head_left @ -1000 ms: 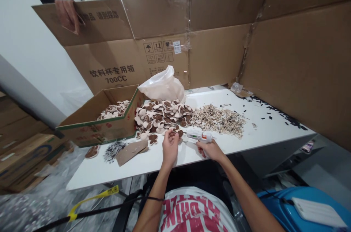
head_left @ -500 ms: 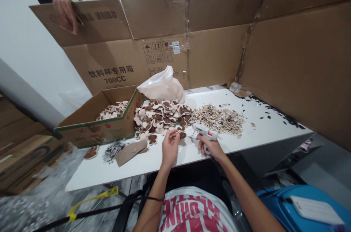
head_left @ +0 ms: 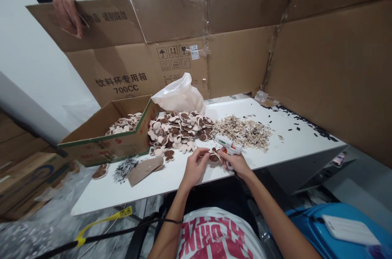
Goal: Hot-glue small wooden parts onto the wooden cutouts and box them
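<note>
My left hand [head_left: 193, 166] pinches a small brown and cream piece [head_left: 212, 156] just above the white table [head_left: 190, 177], near its front edge. My right hand [head_left: 236, 163] grips a white glue gun [head_left: 227, 145], whose nozzle points left at that piece. Right behind my hands lies a heap of brown and cream flower-shaped pieces [head_left: 179, 130]. A pile of thin pale strips [head_left: 243, 130] sits to the right of it.
An open cardboard box [head_left: 107, 134] with more pieces stands at the left. Behind the heap is a white plastic bag [head_left: 179, 96]. Tall cardboard walls [head_left: 245, 46] enclose the back and right. Small black bits [head_left: 127, 167] and a cardboard scrap [head_left: 143, 169] lie front left. Another person's hand [head_left: 65, 16] rests on the wall's top left.
My left hand has drawn a piece from the heap toward me. My right hand has swung the glue gun left, so its nozzle now meets the piece.
</note>
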`<state>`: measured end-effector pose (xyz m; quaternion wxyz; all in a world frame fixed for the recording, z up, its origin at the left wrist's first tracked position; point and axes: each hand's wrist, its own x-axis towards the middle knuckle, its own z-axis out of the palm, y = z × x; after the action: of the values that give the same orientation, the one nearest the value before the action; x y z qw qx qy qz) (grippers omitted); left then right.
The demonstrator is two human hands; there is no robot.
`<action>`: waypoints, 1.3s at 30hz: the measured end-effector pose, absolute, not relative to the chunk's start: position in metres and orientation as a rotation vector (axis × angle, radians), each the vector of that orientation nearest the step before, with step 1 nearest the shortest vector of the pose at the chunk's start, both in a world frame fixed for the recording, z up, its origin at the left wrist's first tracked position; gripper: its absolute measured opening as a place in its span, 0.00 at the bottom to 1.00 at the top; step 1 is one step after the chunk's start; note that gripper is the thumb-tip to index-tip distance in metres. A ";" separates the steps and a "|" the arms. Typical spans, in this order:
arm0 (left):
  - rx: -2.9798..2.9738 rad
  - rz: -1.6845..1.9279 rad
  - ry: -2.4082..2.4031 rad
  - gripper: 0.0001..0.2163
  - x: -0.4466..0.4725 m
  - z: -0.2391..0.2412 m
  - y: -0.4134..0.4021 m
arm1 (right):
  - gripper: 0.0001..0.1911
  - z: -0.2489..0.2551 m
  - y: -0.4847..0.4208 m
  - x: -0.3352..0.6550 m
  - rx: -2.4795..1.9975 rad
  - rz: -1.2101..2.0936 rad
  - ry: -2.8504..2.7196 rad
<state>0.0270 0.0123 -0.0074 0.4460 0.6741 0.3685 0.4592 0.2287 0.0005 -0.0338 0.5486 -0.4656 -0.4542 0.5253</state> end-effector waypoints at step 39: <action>2.701 0.906 1.195 0.04 0.047 -0.011 0.021 | 0.25 -0.026 0.008 0.230 -0.964 1.063 -0.611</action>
<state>0.0469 0.0210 -0.0113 0.0260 0.8740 0.3866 0.2932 0.2299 0.0077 -0.0256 0.7110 -0.4345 -0.2756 0.4793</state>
